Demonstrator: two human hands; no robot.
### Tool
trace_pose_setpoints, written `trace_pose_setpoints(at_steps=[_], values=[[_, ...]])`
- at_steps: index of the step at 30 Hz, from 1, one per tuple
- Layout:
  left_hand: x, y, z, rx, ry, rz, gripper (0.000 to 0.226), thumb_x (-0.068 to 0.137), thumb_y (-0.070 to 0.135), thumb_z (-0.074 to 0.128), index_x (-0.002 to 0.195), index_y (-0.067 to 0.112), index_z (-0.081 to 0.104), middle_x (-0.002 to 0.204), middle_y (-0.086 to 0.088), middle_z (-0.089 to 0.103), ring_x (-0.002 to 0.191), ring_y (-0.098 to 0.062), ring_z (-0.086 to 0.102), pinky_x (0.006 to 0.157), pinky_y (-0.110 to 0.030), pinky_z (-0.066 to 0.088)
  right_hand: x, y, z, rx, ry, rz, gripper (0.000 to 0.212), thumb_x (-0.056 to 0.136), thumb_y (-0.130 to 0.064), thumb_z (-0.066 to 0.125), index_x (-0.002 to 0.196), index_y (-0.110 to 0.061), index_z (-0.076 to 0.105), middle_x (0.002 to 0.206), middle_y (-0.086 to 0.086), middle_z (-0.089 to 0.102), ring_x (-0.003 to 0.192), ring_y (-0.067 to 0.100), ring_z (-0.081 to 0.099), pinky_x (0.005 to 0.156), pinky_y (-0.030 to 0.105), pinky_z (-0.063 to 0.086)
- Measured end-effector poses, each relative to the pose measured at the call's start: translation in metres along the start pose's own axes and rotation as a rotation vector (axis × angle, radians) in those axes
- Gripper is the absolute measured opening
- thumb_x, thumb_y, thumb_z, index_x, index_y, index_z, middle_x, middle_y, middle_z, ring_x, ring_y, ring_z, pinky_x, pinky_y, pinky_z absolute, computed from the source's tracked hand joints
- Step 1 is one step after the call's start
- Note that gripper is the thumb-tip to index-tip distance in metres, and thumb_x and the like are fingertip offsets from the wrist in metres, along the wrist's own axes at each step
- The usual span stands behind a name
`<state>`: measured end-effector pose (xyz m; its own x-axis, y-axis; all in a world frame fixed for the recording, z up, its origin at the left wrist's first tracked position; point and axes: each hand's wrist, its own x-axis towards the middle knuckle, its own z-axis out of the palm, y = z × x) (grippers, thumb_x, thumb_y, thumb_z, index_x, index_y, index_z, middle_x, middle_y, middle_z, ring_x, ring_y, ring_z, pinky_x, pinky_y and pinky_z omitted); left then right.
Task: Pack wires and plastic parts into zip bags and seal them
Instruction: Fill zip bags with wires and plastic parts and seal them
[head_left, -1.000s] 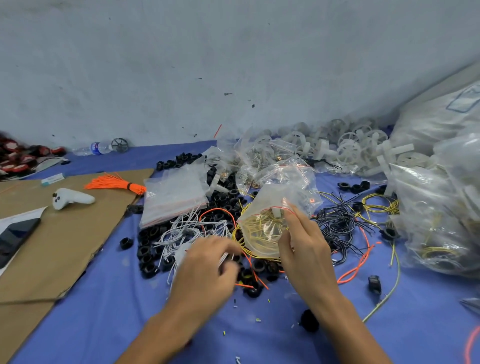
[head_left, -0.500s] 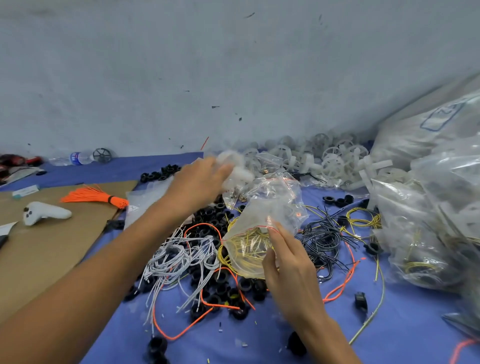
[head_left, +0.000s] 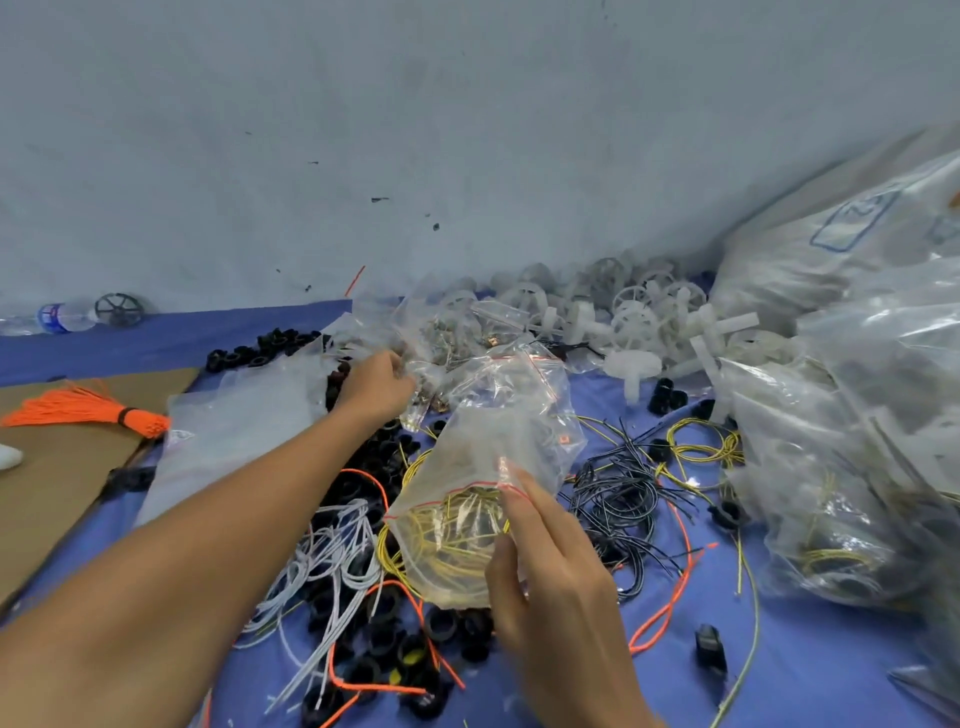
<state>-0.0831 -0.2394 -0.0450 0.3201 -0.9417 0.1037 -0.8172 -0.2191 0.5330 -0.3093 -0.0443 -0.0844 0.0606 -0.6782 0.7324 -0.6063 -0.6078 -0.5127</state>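
Note:
My right hand (head_left: 550, 582) pinches the red-striped mouth of a clear zip bag (head_left: 488, 467) that holds yellow wires, raised over the blue cloth. My left hand (head_left: 376, 384) reaches far forward into a heap of small clear bags (head_left: 441, 332) and grips something there; what it holds is hidden by plastic. White wires (head_left: 332, 551), black plastic rings (head_left: 374, 639), orange wire (head_left: 670, 597) and black wires (head_left: 613, 493) lie scattered under and around the bag. White plastic wheels (head_left: 639, 317) are piled by the wall.
Large filled plastic sacks (head_left: 857, 415) crowd the right side. A stack of flat empty zip bags (head_left: 234, 431) lies left of my arm. Brown cardboard (head_left: 57, 493) with an orange tie bundle (head_left: 88, 410) sits at left. A water bottle (head_left: 57, 317) lies by the wall.
My left hand left the white wires near me and reached forward to the heap of small bags. My right hand kept hold of the zip bag, which rose slightly.

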Motion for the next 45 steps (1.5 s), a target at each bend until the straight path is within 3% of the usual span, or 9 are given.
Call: trace_pose_setpoints(at_steps=[4, 10, 17, 21, 26, 29, 33, 39, 45], values=[[0.020, -0.003, 0.023, 0.142, -0.081, 0.121, 0.088, 0.082, 0.024, 0.075, 0.153, 0.029, 0.022, 0.138, -0.017, 0.049, 0.106, -0.036, 0.059, 0.090, -0.045, 0.051, 0.000, -0.001, 0.001, 0.003, 0.009, 0.012, 0.047, 0.075, -0.001, 0.062, 0.121, -0.009, 0.067, 0.137, -0.001, 0.058, 0.114, 0.017, 0.063, 0.091, 0.027, 0.050], [0.026, -0.004, 0.025, 0.101, 0.140, 0.109, 0.014, 0.091, 0.016, 0.062, 0.103, 0.013, 0.067, 0.109, -0.011, 0.067, 0.101, -0.033, 0.061, 0.080, -0.037, 0.048, 0.001, -0.001, 0.000, 0.014, -0.022, 0.022, 0.048, 0.077, -0.001, 0.061, 0.124, -0.011, 0.066, 0.140, -0.002, 0.055, 0.120, 0.014, 0.059, 0.096, 0.027, 0.049], [-0.032, 0.016, -0.057, -0.818, -0.010, -0.158, 0.024, 0.104, 0.027, 0.047, 0.118, 0.009, 0.051, 0.110, -0.009, 0.060, 0.085, -0.020, 0.062, 0.064, -0.030, 0.058, 0.001, -0.004, -0.009, 0.059, -0.123, 0.062, 0.049, 0.086, 0.004, 0.062, 0.133, -0.006, 0.056, 0.141, 0.004, 0.054, 0.130, 0.015, 0.051, 0.109, 0.025, 0.037], [-0.108, 0.007, -0.119, -0.797, 0.014, -0.007, 0.018, 0.099, 0.011, 0.051, 0.115, 0.005, 0.055, 0.092, -0.012, 0.059, 0.062, -0.013, 0.061, 0.051, -0.027, 0.053, 0.003, -0.008, -0.011, 0.080, -0.134, 0.073, 0.046, 0.087, 0.002, 0.062, 0.132, -0.006, 0.057, 0.139, 0.003, 0.054, 0.129, 0.013, 0.049, 0.110, 0.013, 0.028], [-0.218, 0.005, -0.151, -0.899, -0.271, -0.007, 0.049, 0.093, -0.012, 0.040, 0.108, 0.030, 0.058, 0.101, -0.013, 0.064, 0.073, -0.032, 0.060, 0.042, -0.029, 0.050, 0.003, -0.011, -0.013, 0.081, -0.151, 0.074, 0.049, 0.085, 0.003, 0.063, 0.133, -0.006, 0.056, 0.140, 0.005, 0.054, 0.127, 0.015, 0.049, 0.108, 0.012, 0.027], [-0.263, 0.013, -0.130, -0.900, -0.490, -0.111, 0.051, 0.083, -0.019, 0.036, 0.101, 0.016, 0.068, 0.088, -0.007, 0.069, 0.064, -0.020, 0.062, 0.044, -0.027, 0.053, 0.003, -0.012, -0.012, 0.071, -0.159, 0.068, 0.049, 0.085, 0.004, 0.063, 0.133, -0.004, 0.056, 0.139, 0.007, 0.054, 0.127, 0.020, 0.052, 0.107, 0.018, 0.030], [-0.274, 0.032, -0.090, -1.112, -0.629, -0.394, 0.035, 0.085, 0.000, 0.052, 0.117, -0.002, 0.064, 0.104, -0.019, 0.067, 0.076, -0.024, 0.066, 0.072, -0.032, 0.062, 0.002, -0.011, -0.013, 0.070, -0.163, 0.061, 0.052, 0.084, 0.005, 0.064, 0.134, -0.005, 0.056, 0.140, 0.007, 0.053, 0.127, 0.022, 0.054, 0.107, 0.023, 0.035], [-0.243, 0.058, -0.042, -1.375, -0.426, -0.224, 0.041, 0.079, -0.024, 0.036, 0.106, -0.009, 0.062, 0.103, -0.021, 0.067, 0.090, -0.023, 0.066, 0.073, -0.024, 0.056, 0.002, -0.013, -0.009, 0.081, -0.146, 0.054, 0.057, 0.079, 0.007, 0.063, 0.134, -0.008, 0.054, 0.139, 0.009, 0.054, 0.125, 0.025, 0.054, 0.107, 0.019, 0.030], [-0.208, 0.065, 0.001, -0.841, -0.112, -0.066, 0.019, 0.088, -0.005, 0.053, 0.088, 0.006, 0.068, 0.082, -0.012, 0.070, 0.077, -0.019, 0.066, 0.067, -0.030, 0.053, -0.002, -0.014, -0.005, 0.082, -0.188, 0.023, 0.065, 0.071, 0.014, 0.054, 0.132, -0.007, 0.053, 0.141, 0.008, 0.051, 0.122, 0.030, 0.054, 0.103, 0.027, 0.037]])
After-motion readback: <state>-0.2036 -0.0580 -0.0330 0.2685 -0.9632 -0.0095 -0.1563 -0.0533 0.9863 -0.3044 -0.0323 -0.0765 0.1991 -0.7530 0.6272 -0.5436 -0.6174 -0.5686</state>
